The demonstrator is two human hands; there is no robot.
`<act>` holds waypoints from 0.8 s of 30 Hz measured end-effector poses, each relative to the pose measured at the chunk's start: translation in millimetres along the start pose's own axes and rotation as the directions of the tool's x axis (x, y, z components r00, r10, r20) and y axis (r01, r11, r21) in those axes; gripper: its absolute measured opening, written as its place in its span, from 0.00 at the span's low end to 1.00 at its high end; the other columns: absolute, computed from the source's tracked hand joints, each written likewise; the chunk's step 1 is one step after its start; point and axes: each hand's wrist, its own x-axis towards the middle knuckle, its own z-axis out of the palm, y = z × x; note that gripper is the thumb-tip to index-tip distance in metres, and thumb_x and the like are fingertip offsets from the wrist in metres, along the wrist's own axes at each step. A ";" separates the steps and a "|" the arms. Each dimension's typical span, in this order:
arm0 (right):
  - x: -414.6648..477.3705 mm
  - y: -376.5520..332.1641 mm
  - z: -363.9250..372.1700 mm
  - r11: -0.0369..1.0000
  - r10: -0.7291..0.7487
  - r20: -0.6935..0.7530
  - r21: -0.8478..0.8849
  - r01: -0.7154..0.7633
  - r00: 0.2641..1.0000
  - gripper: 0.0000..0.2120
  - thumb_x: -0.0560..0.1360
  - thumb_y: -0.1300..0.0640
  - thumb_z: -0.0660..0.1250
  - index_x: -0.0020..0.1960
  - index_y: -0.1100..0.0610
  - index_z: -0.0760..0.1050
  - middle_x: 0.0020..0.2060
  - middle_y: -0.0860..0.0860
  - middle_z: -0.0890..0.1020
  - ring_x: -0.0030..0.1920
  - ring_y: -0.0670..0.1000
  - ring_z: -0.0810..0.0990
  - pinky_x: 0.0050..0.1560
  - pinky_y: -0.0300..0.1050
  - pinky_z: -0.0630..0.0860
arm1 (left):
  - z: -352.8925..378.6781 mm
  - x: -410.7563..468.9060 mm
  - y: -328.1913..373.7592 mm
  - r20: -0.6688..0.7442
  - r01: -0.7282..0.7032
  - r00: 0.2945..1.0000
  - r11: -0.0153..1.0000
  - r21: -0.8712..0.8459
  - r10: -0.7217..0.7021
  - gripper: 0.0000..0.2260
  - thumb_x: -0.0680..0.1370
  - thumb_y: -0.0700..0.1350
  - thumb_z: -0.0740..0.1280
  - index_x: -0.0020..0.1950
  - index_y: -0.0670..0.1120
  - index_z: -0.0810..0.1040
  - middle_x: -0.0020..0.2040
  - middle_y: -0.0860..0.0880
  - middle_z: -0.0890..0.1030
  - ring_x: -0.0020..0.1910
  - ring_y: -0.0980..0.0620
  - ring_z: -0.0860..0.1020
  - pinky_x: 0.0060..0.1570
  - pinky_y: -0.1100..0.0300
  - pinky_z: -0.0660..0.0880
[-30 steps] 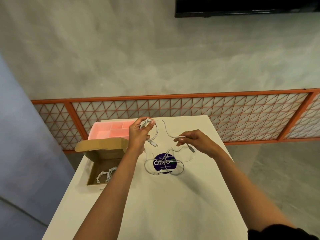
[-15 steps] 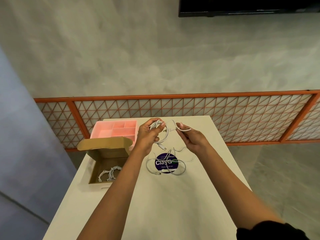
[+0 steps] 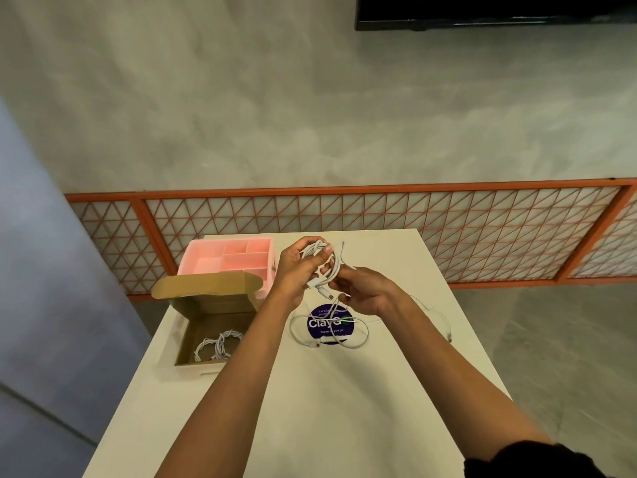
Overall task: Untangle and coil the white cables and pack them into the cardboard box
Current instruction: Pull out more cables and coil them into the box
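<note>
Left of the sticker [image 3: 319, 331], the box [image 3: 210, 288] is sitting open on the surface [image 3: 310, 408] with its flap standing up behind, so finished work can be dropped straight in. Two packed cables [image 3: 217, 345] are already lying wound on its floor. Behind the box, and further from the person than the sticker, a pink tray [image 3: 193, 250] is standing.

Above the sticker's far edge, the left hand [image 3: 294, 274] is gripping a coil [image 3: 313, 251] of white cable. Its fingers and thumb are curling round the gathered loops, apparently to stop them springing apart while more length is added. One plug end is dangling from the coil toward the sticker. The right hand [image 3: 368, 293], just right of that plug, is pinching the coil's free strand between thumb and fingertips, seemingly feeding it up for the next turn.

On the sticker itself a loose cable [image 3: 314, 345] is lying in wide crossed loops. Part of it seems to be running up toward the hands, but I cannot tell whether it joins the coil or is a separate cable. That tangle is likely to drag or snag as the coil is being tightened.

Right of the sticker, a thin cable [image 3: 449, 334] is trailing toward the surface's edge, not yet coiled. The left forearm is crossing in front of the box's near side, so the drop is probably going to need a swing leftward.
</note>
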 end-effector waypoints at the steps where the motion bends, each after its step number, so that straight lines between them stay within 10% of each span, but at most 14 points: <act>1: 0.3 0.6 -1.0 0.999 -0.022 0.030 0.047 0.020 0.999 0.08 0.79 0.59 0.61 0.43 0.52 0.76 0.31 0.43 0.80 0.33 0.41 0.73 0.36 0.35 0.64 | 0.0 0.3 -0.9 -0.011 -0.027 1.000 1.000 -0.010 0.027 0.05 0.74 0.36 0.71 0.47 0.45 0.79 0.39 0.48 0.81 0.36 0.50 0.79 0.36 0.61 0.78; 10: -2.7 -0.3 -6.6 0.950 -0.119 0.215 0.310 0.048 0.969 0.06 0.69 0.57 0.63 0.45 0.55 0.77 0.38 0.48 0.80 0.37 0.46 0.74 0.41 0.39 0.67 | 6.6 4.1 7.8 -0.139 -0.119 0.982 0.992 0.039 0.124 0.06 0.74 0.37 0.71 0.46 0.47 0.78 0.38 0.50 0.80 0.33 0.56 0.78 0.31 0.64 0.74; 16: -4.5 -11.0 1.8 0.981 -0.188 0.118 -0.022 0.192 0.975 0.04 0.77 0.63 0.65 0.52 0.58 0.75 0.40 0.49 0.78 0.31 0.42 0.77 0.33 0.34 0.71 | 2.9 6.4 4.6 -0.149 -0.116 0.980 0.988 0.104 0.131 0.06 0.74 0.40 0.72 0.48 0.46 0.78 0.39 0.48 0.80 0.34 0.51 0.75 0.28 0.60 0.71; 21: -6.1 -23.4 7.1 0.985 -0.128 -0.048 -0.122 0.122 0.991 0.33 0.74 0.71 0.66 0.73 0.69 0.52 0.38 0.58 0.80 0.31 0.48 0.78 0.34 0.39 0.76 | 4.7 4.1 2.1 -0.149 -0.136 0.976 0.982 0.131 0.156 0.07 0.73 0.39 0.72 0.50 0.45 0.78 0.40 0.50 0.80 0.36 0.55 0.76 0.34 0.60 0.73; 24: -17.6 -31.2 11.6 0.983 -0.059 -0.050 -0.175 0.049 0.997 0.20 0.73 0.71 0.66 0.62 0.66 0.63 0.37 0.59 0.79 0.32 0.49 0.78 0.37 0.40 0.74 | 5.8 5.4 1.8 -0.213 -0.110 0.967 0.985 0.137 0.137 0.06 0.74 0.40 0.72 0.48 0.48 0.78 0.37 0.51 0.78 0.30 0.56 0.71 0.25 0.65 0.65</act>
